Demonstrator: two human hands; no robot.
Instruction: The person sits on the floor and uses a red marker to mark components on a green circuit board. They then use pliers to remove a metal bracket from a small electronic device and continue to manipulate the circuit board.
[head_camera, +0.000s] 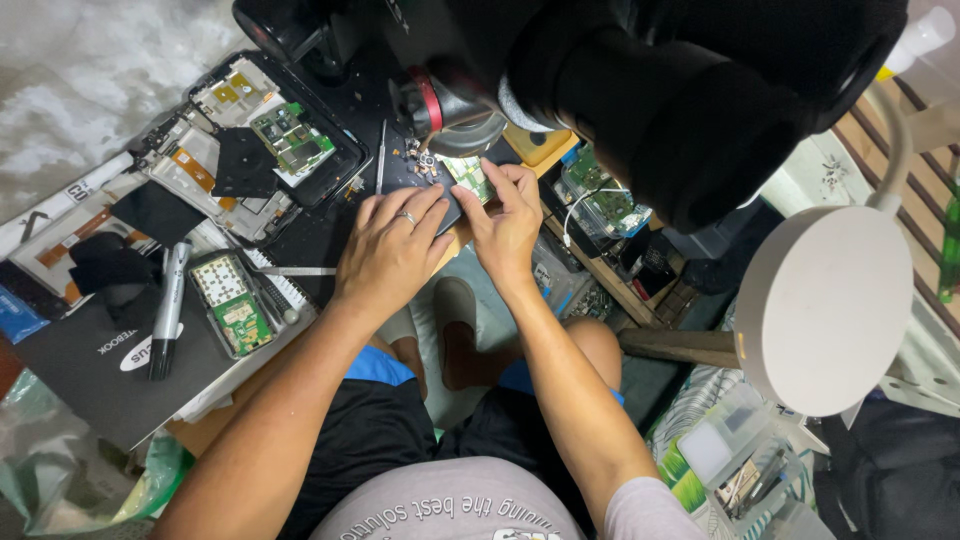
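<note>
Closely held: small green circuit board (468, 176) under the microscope (455, 105), on the dark mat (405, 170).
Pinched by right hand (508, 225) fingertips; left hand (392, 250) laid flat, fingers spread, just beside; 2 opened phones (250, 140) at left, round lamp (825, 310) at right.

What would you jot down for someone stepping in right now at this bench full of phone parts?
Left hand: ring on one finger, pressing flat on a dark phone panel.
Right hand: fingertips pinching a small green circuit board under the microscope.
Nearby: loose screws on the mat, a thin metal tool, an opened tablet at upper left, another opened phone at left.
Done: devices opened, boards exposed.
Left: board is out of any housing; screws are loose.
</note>
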